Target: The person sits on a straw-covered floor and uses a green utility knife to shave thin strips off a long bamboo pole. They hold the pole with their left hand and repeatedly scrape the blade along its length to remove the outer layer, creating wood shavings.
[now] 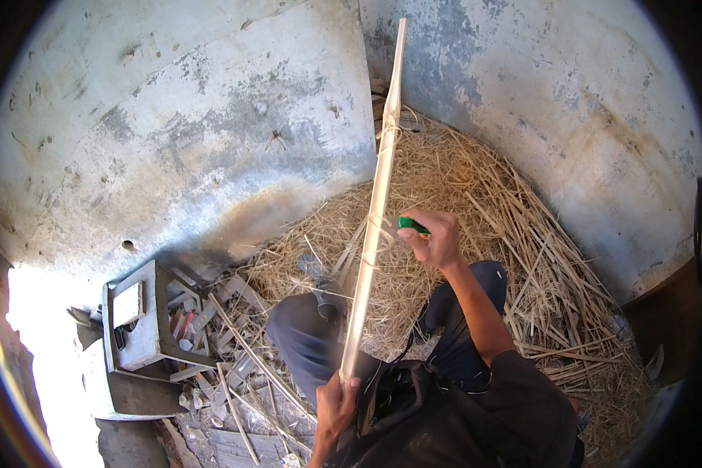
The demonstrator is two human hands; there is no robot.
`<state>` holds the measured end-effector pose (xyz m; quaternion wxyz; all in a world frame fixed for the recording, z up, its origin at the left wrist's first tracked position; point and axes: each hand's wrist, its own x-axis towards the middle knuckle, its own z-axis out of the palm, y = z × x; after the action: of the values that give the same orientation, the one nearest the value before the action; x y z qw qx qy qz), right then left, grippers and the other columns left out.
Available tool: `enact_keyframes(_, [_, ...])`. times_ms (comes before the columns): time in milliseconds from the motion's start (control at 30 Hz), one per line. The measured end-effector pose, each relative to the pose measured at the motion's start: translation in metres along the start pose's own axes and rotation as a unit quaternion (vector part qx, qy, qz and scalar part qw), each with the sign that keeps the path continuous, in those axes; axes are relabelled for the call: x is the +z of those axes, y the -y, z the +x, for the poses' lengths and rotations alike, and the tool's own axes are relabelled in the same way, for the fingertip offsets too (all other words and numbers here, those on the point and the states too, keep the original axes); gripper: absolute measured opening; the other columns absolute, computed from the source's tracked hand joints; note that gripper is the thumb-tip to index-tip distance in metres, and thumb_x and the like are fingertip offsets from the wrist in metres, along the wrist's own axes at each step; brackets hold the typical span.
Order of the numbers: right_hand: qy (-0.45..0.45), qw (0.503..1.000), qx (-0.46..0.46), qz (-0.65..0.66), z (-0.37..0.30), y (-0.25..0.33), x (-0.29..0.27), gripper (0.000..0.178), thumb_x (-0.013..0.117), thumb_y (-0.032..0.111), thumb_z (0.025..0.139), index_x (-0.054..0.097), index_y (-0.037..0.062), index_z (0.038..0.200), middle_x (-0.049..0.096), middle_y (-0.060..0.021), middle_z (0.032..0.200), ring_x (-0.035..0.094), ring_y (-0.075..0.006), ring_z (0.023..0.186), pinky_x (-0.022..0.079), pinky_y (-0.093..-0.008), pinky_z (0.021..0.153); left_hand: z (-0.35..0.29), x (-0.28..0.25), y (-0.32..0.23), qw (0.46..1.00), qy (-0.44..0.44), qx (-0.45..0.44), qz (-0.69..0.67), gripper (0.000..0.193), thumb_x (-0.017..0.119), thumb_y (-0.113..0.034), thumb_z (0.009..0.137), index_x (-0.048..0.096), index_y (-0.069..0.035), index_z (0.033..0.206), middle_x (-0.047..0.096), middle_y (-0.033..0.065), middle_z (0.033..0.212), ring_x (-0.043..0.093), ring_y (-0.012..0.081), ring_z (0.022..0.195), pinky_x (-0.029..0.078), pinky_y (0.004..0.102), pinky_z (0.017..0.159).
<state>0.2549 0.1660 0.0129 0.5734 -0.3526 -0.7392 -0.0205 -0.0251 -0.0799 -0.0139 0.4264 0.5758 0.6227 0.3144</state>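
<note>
A long pale strip of split wood or bamboo [377,191] slants up and away from my lap, narrowing at its far end. Its near end is gripped by my left hand [336,405], the fingers wrapped round it. To the right of the strip's middle, my right hand [437,238] is closed round a small green-handled tool [413,225]; I cannot make out its blade. Thin curled shavings [384,226] cling to the strip close to the tool, and more curls hang farther up. Both my knees are bent, one on either side of the strip.
A heap of straw-coloured shavings and thin slats [538,273] spreads ahead and to the right. At the left stands a worn wooden box [142,343] with odds and ends inside. Scraps and loose sticks [234,405] litter the floor beside it. Stained walls [288,101] meet behind the heap.
</note>
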Motion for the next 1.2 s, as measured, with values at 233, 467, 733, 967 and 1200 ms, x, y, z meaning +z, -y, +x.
enact_keyframes(233, [-0.007,0.996,0.081,-0.04,0.0,-0.028,-0.017,0.046,0.063,0.048,0.104,0.077,0.0043,0.095,0.063,-0.0037,0.062,0.055,-0.0141,0.047,0.039,-0.0323,0.045,-0.022,-0.005,0.021,0.999,0.031,-0.006,0.011,0.041,0.058,-0.038,0.107,0.067,0.002,0.115,0.059,0.0213,0.068,0.058,0.0249,0.061,0.049,0.0408,0.064])
enact_keyframes(467, [-0.029,0.993,0.107,-0.046,0.001,-0.04,-0.021,0.049,0.063,0.049,0.104,0.076,0.003,0.097,0.06,-0.0031,0.06,0.052,-0.0118,0.049,0.037,-0.0312,0.046,-0.043,-0.008,0.036,0.999,0.039,-0.004,0.006,0.041,0.06,-0.038,0.106,0.067,0.003,0.11,0.059,0.0209,0.067,0.067,0.0293,0.062,0.051,0.0409,0.063])
enact_keyframes(733, [-0.001,0.991,0.13,0.014,0.002,-0.035,-0.021,0.048,0.059,0.047,0.107,0.076,0.004,0.097,0.06,-0.0009,0.064,0.048,-0.0089,0.051,0.035,-0.0294,0.048,-0.05,-0.009,0.051,0.998,0.059,-0.025,-0.026,0.041,0.059,-0.037,0.107,0.067,0.003,0.103,0.059,0.0158,0.064,0.064,0.0201,0.062,0.05,0.039,0.062])
enact_keyframes(967, [0.067,0.921,0.26,0.281,0.006,-0.014,-0.015,0.052,0.042,0.048,0.114,0.071,0.0053,0.108,0.038,0.0072,0.06,0.032,-0.0054,0.052,0.027,-0.0264,0.051,-0.025,-0.004,0.057,0.972,0.113,-0.037,-0.203,0.047,0.053,-0.046,0.111,0.061,-0.002,0.096,0.051,-0.0055,0.067,0.043,0.0044,0.058,0.032,0.0266,0.052])
enact_keyframes(1200, [0.094,0.91,0.254,0.315,-0.015,0.019,0.0,0.046,0.047,0.047,0.112,0.069,0.0069,0.109,0.042,0.0068,0.063,0.035,-0.0053,0.054,0.028,-0.026,0.052,0.02,0.002,0.037,0.89,0.156,-0.031,-0.428,0.031,0.058,-0.036,0.11,0.052,-0.008,0.098,0.039,-0.0079,0.066,0.035,0.0043,0.051,0.026,0.0237,0.045])
